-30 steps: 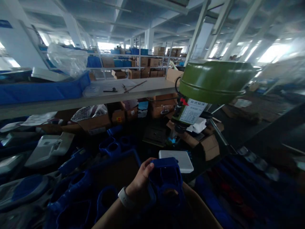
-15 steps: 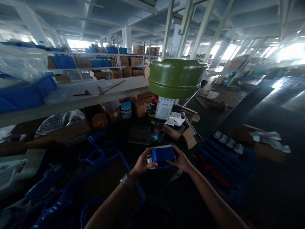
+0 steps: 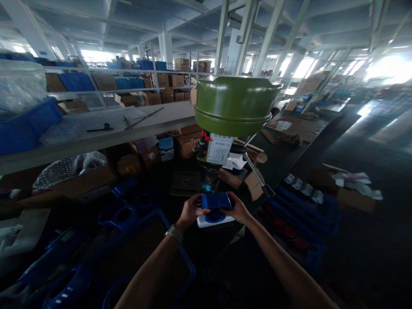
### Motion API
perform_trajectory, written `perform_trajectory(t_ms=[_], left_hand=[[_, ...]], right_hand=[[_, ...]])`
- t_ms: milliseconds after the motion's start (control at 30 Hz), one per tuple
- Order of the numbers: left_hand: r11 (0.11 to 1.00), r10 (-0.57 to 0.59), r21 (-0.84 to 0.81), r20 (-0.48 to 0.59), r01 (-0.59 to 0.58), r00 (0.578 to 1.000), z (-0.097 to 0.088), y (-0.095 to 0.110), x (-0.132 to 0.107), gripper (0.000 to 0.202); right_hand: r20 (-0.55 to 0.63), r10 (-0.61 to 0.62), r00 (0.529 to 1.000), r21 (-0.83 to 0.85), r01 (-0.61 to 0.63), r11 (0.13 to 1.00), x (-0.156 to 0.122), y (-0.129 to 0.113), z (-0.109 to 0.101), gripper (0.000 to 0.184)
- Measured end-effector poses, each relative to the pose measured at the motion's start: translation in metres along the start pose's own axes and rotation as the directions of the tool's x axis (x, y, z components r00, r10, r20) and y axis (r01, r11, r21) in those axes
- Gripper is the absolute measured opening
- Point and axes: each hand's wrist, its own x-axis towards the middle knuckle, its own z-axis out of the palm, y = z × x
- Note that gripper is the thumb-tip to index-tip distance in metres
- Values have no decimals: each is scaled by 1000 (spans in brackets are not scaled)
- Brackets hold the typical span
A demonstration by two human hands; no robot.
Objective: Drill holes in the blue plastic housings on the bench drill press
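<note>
Both of my hands grip a glossy blue housing, a boxy top over a rounded lower part. My left hand is closed on its left side, with a watch on the wrist. From the right, my right hand closes on the opposite side. A white flat piece shows just under the housing; whether it is joined to it I cannot tell. Beyond the hands stands a green drill press, its chuck above and behind the housing. The drill press base lies behind my left hand.
Several blue castings lie at the left beside a blue-rimmed tray. The drill press's feed handle juts out to the right. Blue crates with red and silvery parts stand lower right. A shelf crosses behind.
The housing has tilted in my hands, so its rounded lower part and the white piece beneath now show. It sits slightly left and higher in view. The camera view has shifted a little.
</note>
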Motion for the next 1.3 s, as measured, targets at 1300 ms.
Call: perform_trajectory(t_ms=[1300], left_hand=[[997,63,54,1,-63,998,-4,2,28,82]], right_hand=[[-9,-72,997,-74,71,995,28,0,-7,49]])
